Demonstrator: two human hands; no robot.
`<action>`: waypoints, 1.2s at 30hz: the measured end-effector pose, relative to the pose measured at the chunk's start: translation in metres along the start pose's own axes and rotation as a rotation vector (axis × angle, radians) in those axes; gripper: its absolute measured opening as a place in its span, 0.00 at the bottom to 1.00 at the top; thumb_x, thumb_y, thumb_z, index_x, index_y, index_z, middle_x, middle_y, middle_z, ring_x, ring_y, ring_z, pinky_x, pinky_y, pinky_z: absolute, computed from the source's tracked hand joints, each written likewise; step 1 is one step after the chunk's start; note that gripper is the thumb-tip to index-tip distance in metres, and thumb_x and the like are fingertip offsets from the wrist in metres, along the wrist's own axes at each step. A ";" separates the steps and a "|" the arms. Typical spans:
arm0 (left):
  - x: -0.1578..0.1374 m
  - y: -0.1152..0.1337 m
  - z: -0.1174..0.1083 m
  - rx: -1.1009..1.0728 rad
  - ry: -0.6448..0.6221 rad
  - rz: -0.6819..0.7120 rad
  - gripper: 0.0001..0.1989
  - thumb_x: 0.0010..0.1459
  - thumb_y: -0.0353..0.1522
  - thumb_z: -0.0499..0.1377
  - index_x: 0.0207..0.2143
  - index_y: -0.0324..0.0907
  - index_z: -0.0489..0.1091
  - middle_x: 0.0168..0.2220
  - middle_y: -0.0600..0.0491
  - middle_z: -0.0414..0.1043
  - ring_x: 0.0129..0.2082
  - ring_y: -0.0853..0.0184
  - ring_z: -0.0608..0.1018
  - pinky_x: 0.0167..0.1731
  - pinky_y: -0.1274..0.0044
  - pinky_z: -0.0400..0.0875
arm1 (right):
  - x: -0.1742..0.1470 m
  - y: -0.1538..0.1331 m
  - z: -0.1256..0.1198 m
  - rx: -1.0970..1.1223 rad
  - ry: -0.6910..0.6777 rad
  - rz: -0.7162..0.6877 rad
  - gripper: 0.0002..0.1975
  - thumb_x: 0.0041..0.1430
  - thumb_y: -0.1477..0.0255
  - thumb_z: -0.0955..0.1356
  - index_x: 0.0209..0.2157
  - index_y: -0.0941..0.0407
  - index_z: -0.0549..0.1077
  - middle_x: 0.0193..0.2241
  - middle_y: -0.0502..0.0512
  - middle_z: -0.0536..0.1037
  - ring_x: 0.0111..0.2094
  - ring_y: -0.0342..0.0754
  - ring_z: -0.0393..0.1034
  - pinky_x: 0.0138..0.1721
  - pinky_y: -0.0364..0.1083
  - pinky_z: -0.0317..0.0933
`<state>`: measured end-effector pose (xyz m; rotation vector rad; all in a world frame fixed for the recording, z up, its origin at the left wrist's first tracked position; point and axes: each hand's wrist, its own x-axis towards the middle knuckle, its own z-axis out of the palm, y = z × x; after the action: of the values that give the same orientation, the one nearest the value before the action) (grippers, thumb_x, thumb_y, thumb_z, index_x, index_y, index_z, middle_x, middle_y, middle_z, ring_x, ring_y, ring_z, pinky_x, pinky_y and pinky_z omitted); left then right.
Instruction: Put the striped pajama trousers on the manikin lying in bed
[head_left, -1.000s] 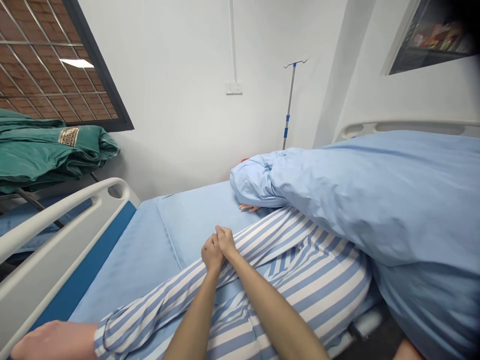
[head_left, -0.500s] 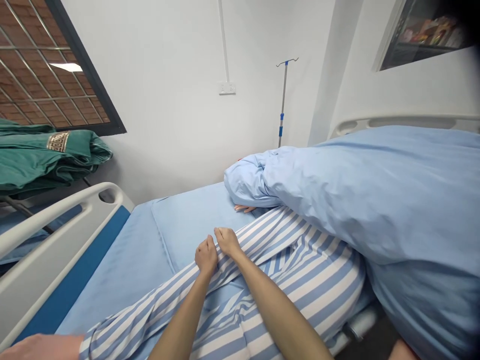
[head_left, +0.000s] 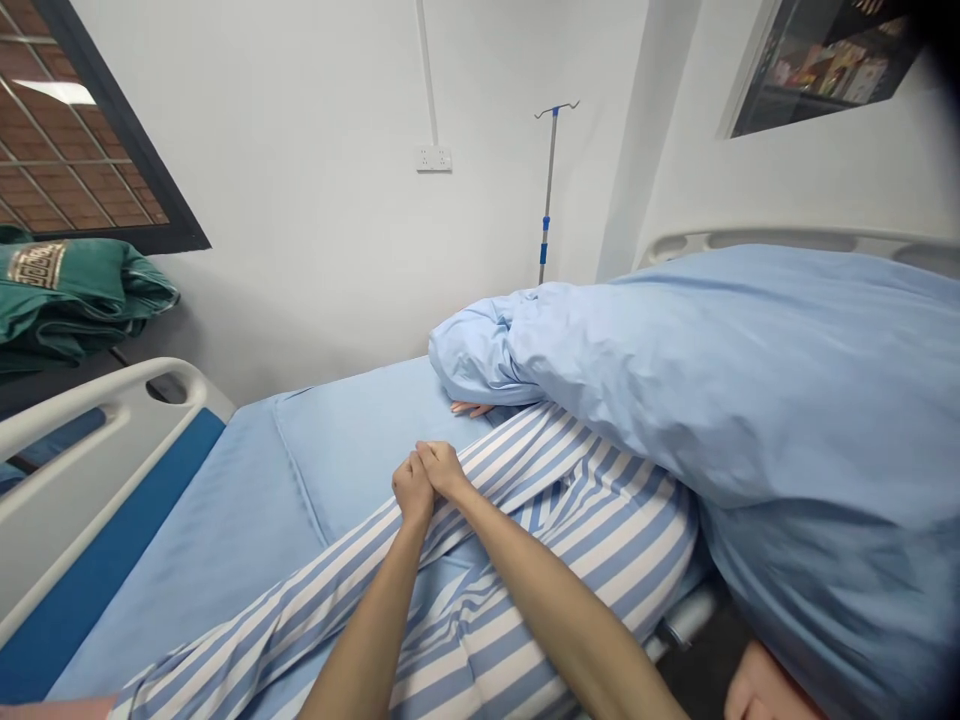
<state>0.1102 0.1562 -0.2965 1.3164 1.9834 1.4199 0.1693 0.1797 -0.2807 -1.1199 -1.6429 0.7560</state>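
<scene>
My left hand (head_left: pixel 413 488) is curled into a fist over a leg in blue-and-white striped trousers (head_left: pixel 622 540). Right beside it, my right hand (head_left: pixel 442 470) is also a closed fist, and the two fists touch or nearly touch. No cloth is seen bunched up in either one. The legs belong to a figure lying on the bed, bent at the hip. A light blue quilt (head_left: pixel 675 380) covers its upper part, and the figure's hand (head_left: pixel 471 409) pokes out from under the quilt's edge.
The light blue mattress (head_left: pixel 360 420) ends at a white and blue bed end board (head_left: pixel 112 520) on the left. Folded green cloth (head_left: pixel 82 295) lies beyond that. An IV pole (head_left: pixel 550 190) stands by the wall behind the bed. Part of another pink limb (head_left: pixel 765 690) shows at lower right.
My fists have come closer together over the striped leg. The whole view has shifted, so the bed, window and pole sit further left in the picture.
</scene>
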 end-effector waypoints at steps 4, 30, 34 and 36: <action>-0.001 0.005 -0.001 0.070 0.004 0.045 0.20 0.52 0.41 0.40 0.14 0.40 0.57 0.14 0.57 0.56 0.18 0.74 0.58 0.19 0.81 0.51 | 0.011 -0.010 -0.020 -0.107 -0.007 -0.088 0.21 0.54 0.64 0.54 0.13 0.59 0.60 0.13 0.46 0.56 0.18 0.37 0.49 0.21 0.39 0.43; 0.004 0.015 0.025 0.158 -0.068 0.142 0.27 0.55 0.41 0.34 0.24 0.39 0.68 0.26 0.47 0.71 0.26 0.68 0.69 0.27 0.78 0.56 | 0.016 0.010 -0.045 -0.164 -0.076 -0.157 0.20 0.55 0.66 0.55 0.14 0.58 0.60 0.13 0.48 0.60 0.18 0.38 0.51 0.22 0.40 0.43; 0.006 0.016 0.026 0.197 -0.034 0.126 0.28 0.55 0.42 0.34 0.20 0.38 0.67 0.23 0.47 0.70 0.24 0.70 0.67 0.26 0.79 0.54 | 0.025 0.006 -0.064 -0.302 -0.019 -0.228 0.20 0.55 0.66 0.55 0.14 0.58 0.61 0.13 0.49 0.62 0.18 0.38 0.51 0.22 0.41 0.41; 0.005 0.015 0.026 0.184 -0.023 0.119 0.28 0.55 0.41 0.34 0.17 0.38 0.65 0.20 0.49 0.68 0.21 0.71 0.65 0.24 0.79 0.53 | 0.024 0.012 -0.069 -0.346 -0.004 -0.214 0.20 0.55 0.66 0.55 0.15 0.58 0.62 0.14 0.49 0.63 0.18 0.39 0.52 0.22 0.41 0.41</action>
<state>0.1333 0.1754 -0.2932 1.5450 2.0936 1.2918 0.2357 0.2045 -0.2591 -1.1531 -1.9087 0.3429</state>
